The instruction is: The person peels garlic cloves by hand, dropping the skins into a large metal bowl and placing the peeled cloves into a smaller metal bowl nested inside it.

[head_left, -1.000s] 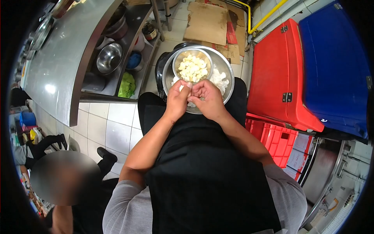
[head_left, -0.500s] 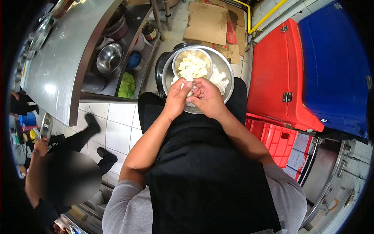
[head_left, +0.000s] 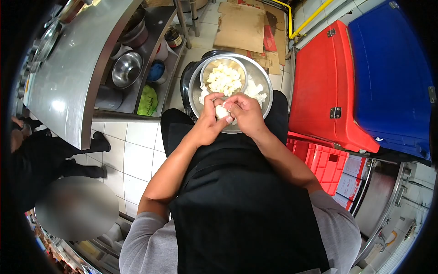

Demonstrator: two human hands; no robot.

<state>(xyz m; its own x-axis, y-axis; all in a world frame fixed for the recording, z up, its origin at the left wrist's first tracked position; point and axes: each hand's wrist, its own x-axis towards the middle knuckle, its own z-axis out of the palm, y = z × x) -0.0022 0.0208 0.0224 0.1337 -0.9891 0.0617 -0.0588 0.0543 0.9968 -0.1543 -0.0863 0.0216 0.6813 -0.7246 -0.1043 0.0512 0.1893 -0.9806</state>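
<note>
White piece [head_left: 222,112], held in left hand [head_left: 210,121]

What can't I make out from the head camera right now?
All in the head view:
Whether the right hand grips the garlic bulb or only touches it: fingers hide the contact.
Part of the large steel bowl: behind the left hand.
Floor of the small steel bowl: under the cloves.
Writing on the green bag: too small.
Lower-left patch: covered by a grey blur.
</note>
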